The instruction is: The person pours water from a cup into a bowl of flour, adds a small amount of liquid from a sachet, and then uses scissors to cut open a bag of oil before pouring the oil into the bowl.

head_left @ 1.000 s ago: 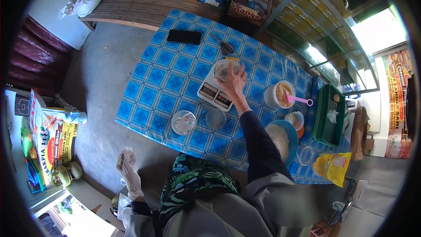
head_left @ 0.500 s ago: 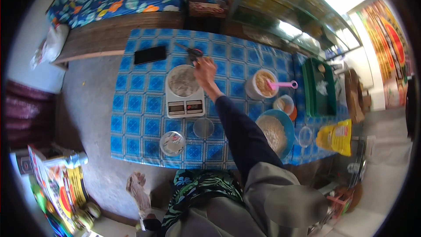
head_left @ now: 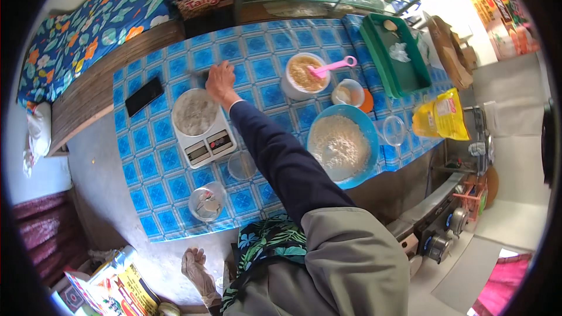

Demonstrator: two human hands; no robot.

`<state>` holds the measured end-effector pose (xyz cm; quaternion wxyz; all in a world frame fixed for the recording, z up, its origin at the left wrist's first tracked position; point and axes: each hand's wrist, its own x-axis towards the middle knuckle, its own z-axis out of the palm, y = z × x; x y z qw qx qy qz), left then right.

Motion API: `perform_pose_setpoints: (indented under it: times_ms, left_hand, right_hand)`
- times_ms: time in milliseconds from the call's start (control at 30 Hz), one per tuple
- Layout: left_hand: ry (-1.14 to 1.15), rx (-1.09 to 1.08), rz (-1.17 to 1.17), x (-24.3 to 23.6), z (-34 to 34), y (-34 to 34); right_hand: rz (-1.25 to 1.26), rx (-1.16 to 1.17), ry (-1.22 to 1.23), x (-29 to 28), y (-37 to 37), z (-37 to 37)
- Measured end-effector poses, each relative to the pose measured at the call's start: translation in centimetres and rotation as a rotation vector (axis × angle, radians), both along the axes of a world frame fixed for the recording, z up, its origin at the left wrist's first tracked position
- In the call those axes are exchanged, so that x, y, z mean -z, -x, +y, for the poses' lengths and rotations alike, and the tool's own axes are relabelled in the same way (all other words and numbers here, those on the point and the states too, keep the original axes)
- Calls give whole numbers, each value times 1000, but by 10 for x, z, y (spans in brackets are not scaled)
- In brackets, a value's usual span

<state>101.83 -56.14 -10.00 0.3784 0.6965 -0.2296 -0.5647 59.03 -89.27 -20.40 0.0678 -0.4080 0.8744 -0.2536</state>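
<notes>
Beyond the white kitchen scale (head_left: 208, 143), my right hand (head_left: 221, 85) reaches over the table with its fingers closed round a pair of dark scissors (head_left: 198, 75). The scissors are blurred and partly hidden by the fingers. A round container of pale powder (head_left: 196, 113) sits on the scale, just left of that hand. My left hand (head_left: 198, 270), pale as if in a thin clear glove, hangs below the table's near edge. Its fingers are loosely bent and apart, with nothing in them. A clear plastic cup (head_left: 207, 202) and a round clear lid (head_left: 242, 165) lie nearest to it on the table.
A black phone (head_left: 144, 96) lies at the far left of the blue checked tablecloth (head_left: 158, 202). Rightward stand a white tub (head_left: 291, 89) with a pink scoop (head_left: 332, 67), a small tub (head_left: 348, 93), a blue flour bowl (head_left: 373, 140), a green tray (head_left: 392, 79) and a yellow bag (head_left: 439, 116).
The view has turned, so the table appears tilted and shifted left. My right hand remains at the scissors beyond the scale, now covering more of them. My left hand still hangs below the table edge.
</notes>
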Motion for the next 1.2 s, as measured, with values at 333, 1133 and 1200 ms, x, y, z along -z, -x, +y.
perform_pose_setpoints:
  times_ms: [333,1133,1200]
  left_hand:
    - [-219,475,189,43,20,36]
    - [62,852,147,-35,22,179]
    - [117,897,156,-53,37,212]
  right_hand:
    - [-253,153,86,18,40,70]
    - [-1770,-337,647,-176,29,303]
    - [-1687,-315,624,-195,38,383]
